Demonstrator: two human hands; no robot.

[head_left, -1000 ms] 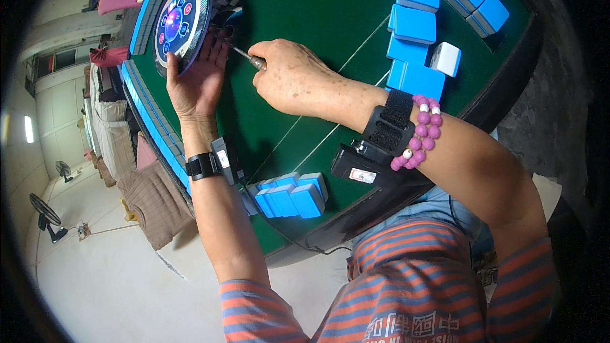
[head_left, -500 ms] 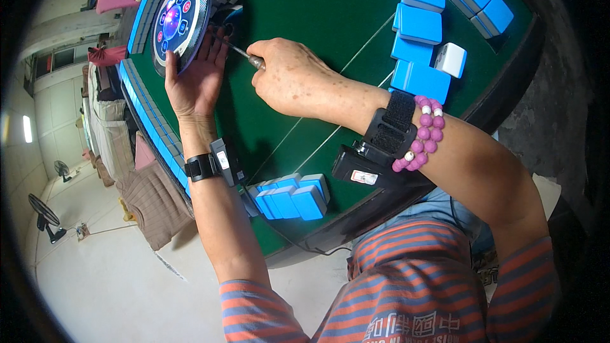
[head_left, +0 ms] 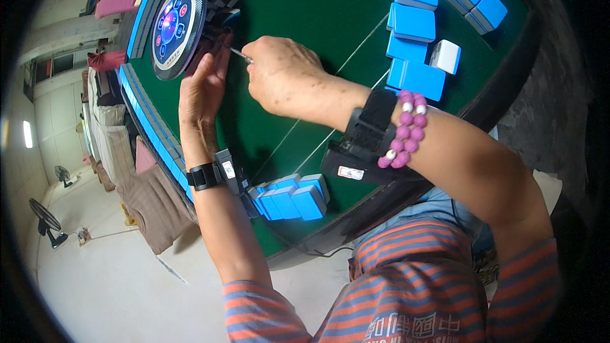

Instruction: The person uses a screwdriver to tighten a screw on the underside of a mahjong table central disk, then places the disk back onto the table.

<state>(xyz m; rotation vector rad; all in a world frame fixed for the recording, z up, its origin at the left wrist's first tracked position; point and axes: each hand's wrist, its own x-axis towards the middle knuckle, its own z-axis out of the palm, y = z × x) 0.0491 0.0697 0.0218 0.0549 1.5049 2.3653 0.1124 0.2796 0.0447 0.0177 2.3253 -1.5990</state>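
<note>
A round control panel (head_left: 178, 28) with a lit blue centre and a dark rim is tilted up at the table's far left. Black parts (head_left: 222, 9) show behind it. My left hand (head_left: 202, 92) grips under its lower edge, thumb and fingers close around the dark underside; the fingertips are partly hidden. My right hand (head_left: 284, 76) is closed around a screwdriver (head_left: 239, 55), whose handle is mostly covered by the fist. Its thin metal shaft points left toward the underside of the panel, by my left fingertips. The tip cannot be made out.
Blue-backed mahjong tiles (head_left: 416, 22) lie in stacks on the right of the green tabletop (head_left: 305, 0), with more tiles (head_left: 289, 197) near the front edge. A tile row runs along the left edge. Clothes (head_left: 152, 197) hang beyond; a fan (head_left: 44, 216) is on the left.
My left thumb has slid off the panel's front face to its lower edge. My right hand has shifted slightly left with the screwdriver, bringing it nearer the panel's underside.
</note>
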